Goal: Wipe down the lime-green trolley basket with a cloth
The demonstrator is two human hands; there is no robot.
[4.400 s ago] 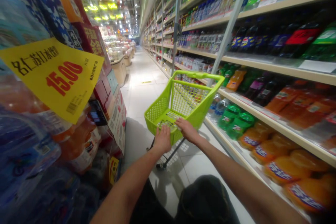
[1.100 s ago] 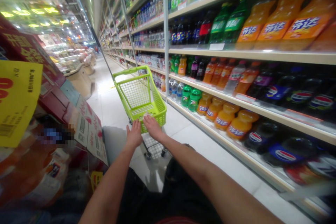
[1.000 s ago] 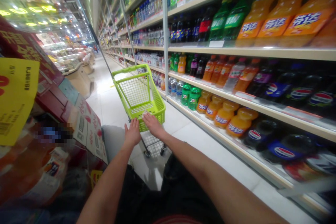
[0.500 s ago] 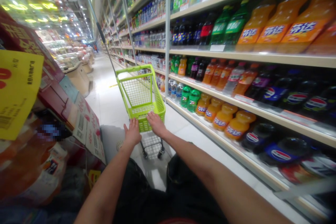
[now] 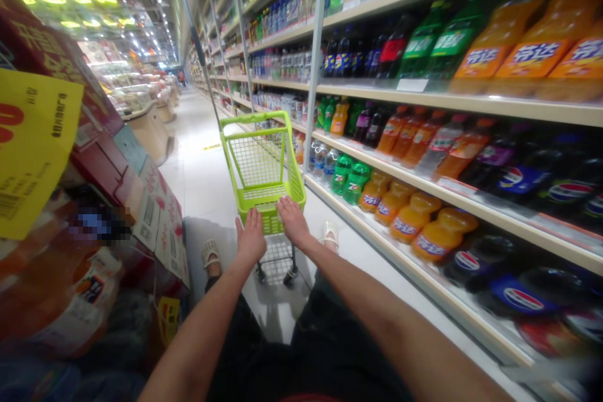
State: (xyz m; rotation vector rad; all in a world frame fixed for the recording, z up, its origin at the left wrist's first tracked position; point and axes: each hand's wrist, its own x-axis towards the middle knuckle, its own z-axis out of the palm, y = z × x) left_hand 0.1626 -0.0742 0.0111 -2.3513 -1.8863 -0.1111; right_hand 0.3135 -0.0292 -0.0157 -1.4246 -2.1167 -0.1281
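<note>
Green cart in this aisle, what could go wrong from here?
The left hand and right hand lie flat on the near rim of the green cart, not gripping, so it may roll off. The cart stands close to the bottom shelf; drifting right, it could knock the orange bottles.

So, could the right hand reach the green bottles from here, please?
Probably not without a step: the right hand lies stretched out on the cart, and the green bottles stand further along the shelf. Nothing blocks the way.
</note>
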